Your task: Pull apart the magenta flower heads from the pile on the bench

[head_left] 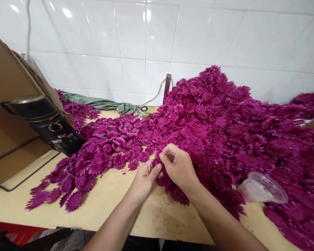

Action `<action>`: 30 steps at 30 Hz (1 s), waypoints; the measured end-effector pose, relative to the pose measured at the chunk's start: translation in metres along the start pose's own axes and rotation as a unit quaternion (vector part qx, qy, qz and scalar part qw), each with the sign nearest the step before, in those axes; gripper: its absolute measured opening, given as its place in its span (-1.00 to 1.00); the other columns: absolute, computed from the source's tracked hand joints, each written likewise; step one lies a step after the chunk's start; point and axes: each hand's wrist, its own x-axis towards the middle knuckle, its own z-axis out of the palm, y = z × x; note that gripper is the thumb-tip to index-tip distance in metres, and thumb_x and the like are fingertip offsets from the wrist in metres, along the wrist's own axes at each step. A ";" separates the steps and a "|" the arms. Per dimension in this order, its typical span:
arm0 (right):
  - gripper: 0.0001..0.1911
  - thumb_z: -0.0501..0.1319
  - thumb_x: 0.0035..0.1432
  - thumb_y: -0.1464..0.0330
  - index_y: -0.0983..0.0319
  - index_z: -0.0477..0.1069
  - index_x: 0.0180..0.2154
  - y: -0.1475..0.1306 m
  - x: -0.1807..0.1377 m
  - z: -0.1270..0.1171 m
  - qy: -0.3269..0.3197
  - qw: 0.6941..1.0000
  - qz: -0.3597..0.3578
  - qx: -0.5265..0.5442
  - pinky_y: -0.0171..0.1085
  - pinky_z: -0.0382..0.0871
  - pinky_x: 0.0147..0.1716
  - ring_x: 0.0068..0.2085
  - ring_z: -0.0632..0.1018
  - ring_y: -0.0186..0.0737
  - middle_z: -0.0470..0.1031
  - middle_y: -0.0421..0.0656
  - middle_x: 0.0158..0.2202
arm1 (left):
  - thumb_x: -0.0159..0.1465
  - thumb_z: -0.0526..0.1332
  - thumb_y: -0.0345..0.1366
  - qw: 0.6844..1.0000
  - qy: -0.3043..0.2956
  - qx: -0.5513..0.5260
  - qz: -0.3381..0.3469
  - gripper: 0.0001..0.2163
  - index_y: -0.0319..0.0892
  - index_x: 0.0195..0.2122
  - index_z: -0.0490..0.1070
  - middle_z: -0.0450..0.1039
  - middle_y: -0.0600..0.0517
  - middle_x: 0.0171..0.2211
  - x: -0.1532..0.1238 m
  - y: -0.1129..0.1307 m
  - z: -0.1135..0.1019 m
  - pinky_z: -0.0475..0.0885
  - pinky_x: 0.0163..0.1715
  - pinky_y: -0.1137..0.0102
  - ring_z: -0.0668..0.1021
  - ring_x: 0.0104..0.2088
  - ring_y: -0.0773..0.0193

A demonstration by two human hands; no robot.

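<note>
Close together at the middle of the table are my left hand [148, 177] and my right hand [179, 167]. A magenta artificial flower piece [157, 161] is pinched in my left hand between thumb and fingers. My right thumb and index finger are closed at the top edge of that same piece; whether they grip a petal or something smaller is hidden. Behind and to the right rises a large heap of magenta flower pieces [201, 118]. To the left spreads a lower pile of flat, toothed flower pieces [104, 150].
At the left, a black vacuum flask [45, 122] leans beside a cardboard box [13, 104]. A clear plastic bowl [263, 188] lies tilted among the flowers at right. Green cloth [94, 101] runs along the tiled wall [136, 38]. The table's front edge [151, 233] is near me.
</note>
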 end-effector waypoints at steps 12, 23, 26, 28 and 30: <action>-0.81 0.14 0.02 0.41 0.28 0.41 -0.26 0.015 0.028 -0.046 0.148 0.965 -0.133 -0.170 0.03 0.18 -0.02 -0.01 0.36 0.04 0.43 0.06 -0.09 | -0.20 0.34 0.03 0.998 0.029 -0.022 -0.046 -0.59 -0.22 -0.68 0.27 0.19 0.18 -0.77 0.007 -0.007 -0.007 0.05 -0.67 0.52 0.19 -0.70 0.49; -0.86 0.09 0.04 0.50 0.20 0.37 -0.48 0.005 -0.014 0.000 -0.048 0.998 -0.013 -0.039 -0.34 0.28 -0.42 -0.48 0.48 -0.30 0.49 -0.23 -0.52 | 0.00 0.15 0.15 0.999 0.007 0.042 -0.032 -0.54 -0.21 -0.67 0.26 0.23 0.12 -0.69 0.005 -0.010 -0.007 0.14 -0.59 0.47 0.25 -0.63 0.41; -0.84 0.05 0.07 0.44 0.21 0.33 -0.50 0.010 0.001 -0.009 0.076 0.990 -0.022 -0.114 -0.32 0.23 -0.50 -0.55 0.42 -0.28 0.42 -0.22 -0.59 | -0.03 0.21 0.08 0.995 -0.004 0.102 0.023 -0.58 -0.18 -0.70 0.21 0.18 0.14 -0.70 0.002 -0.007 -0.007 0.14 -0.57 0.46 0.23 -0.62 0.41; -0.85 0.02 0.07 0.42 0.21 0.31 -0.49 0.019 0.017 -0.024 0.187 0.972 -0.011 -0.141 -0.29 0.24 -0.49 -0.55 0.40 -0.25 0.39 -0.20 -0.61 | -0.02 0.21 0.06 0.993 0.007 0.111 0.038 -0.59 -0.17 -0.69 0.18 0.14 0.16 -0.70 0.000 -0.007 -0.009 0.13 -0.57 0.47 0.21 -0.63 0.42; -0.88 0.02 0.03 0.43 0.23 0.31 -0.45 0.028 0.034 -0.044 0.282 0.947 0.012 -0.156 -0.23 0.28 -0.44 -0.51 0.42 -0.19 0.38 -0.17 -0.58 | -0.01 0.21 0.04 0.993 0.031 0.105 0.033 -0.60 -0.17 -0.70 0.16 0.11 0.18 -0.71 -0.003 -0.006 -0.014 0.10 -0.58 0.47 0.18 -0.63 0.43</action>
